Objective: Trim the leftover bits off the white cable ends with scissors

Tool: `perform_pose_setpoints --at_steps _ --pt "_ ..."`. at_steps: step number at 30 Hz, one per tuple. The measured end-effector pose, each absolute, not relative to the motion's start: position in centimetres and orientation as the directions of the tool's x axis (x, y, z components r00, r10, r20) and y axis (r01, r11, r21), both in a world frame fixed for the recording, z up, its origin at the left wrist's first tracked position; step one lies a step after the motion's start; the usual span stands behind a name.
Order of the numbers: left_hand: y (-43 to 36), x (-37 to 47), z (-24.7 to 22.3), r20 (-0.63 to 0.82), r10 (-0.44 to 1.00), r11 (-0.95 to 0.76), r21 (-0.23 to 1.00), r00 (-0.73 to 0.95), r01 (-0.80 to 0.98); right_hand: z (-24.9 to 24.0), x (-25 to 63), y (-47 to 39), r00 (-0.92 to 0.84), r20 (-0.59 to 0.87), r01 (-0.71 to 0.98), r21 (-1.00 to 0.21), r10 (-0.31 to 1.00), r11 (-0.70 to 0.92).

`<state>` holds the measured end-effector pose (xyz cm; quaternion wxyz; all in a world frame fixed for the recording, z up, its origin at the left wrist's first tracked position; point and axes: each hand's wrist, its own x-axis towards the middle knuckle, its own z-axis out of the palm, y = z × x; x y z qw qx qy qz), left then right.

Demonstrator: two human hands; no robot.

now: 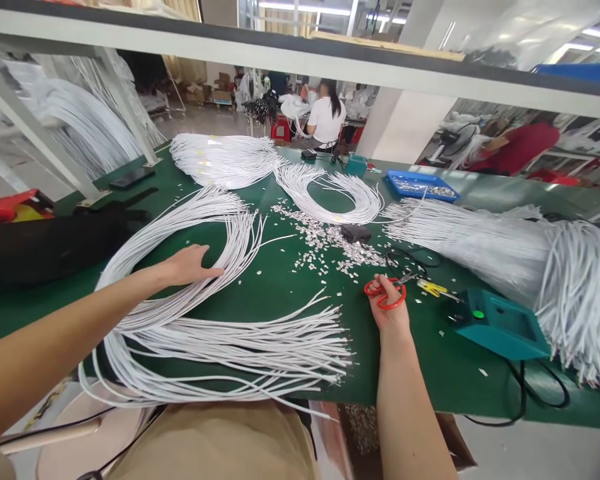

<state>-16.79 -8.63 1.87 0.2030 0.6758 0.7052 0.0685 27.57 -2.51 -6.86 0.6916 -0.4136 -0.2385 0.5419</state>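
Note:
My right hand (389, 310) is closed around the red handles of a pair of scissors (400, 291), whose blades point away to the right. My left hand (189, 265) reaches over a curved bundle of white cables (130, 257), thumb and fingers apart. One of its fingertips lies at the strands on the inner side of the curve; whether it presses on them I cannot tell. The free ends of more white cables (280, 340) fan out between my two arms, near the table's front edge.
Small white scraps (325, 243) litter the green table (275, 300) around a small black block (356, 233). A teal machine (505, 323) with a yellow clip (433, 288) stands right of the scissors. Beyond are a blue tray (423, 185) and more cable bundles (220, 160). A shelf beam (280, 57) crosses overhead.

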Motion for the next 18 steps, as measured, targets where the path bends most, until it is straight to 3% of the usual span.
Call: perform_pose_setpoints --at_steps 8,13,18 --pt "-6.4 -14.7 -2.0 -0.266 0.963 0.015 0.237 0.05 0.971 -6.5 26.9 -2.6 0.313 -0.118 -0.535 -0.842 0.942 0.073" --pt "-7.4 -12.9 -1.9 -0.324 0.942 -0.056 0.091 0.083 0.994 -6.8 26.6 -2.7 0.329 -0.122 -0.519 -0.852 0.936 0.072" --pt "-8.1 -11.8 -0.9 -0.329 0.934 -0.127 0.063 0.141 0.99 -7.2 26.4 -2.8 0.328 -0.125 -0.509 -0.858 0.937 0.064"
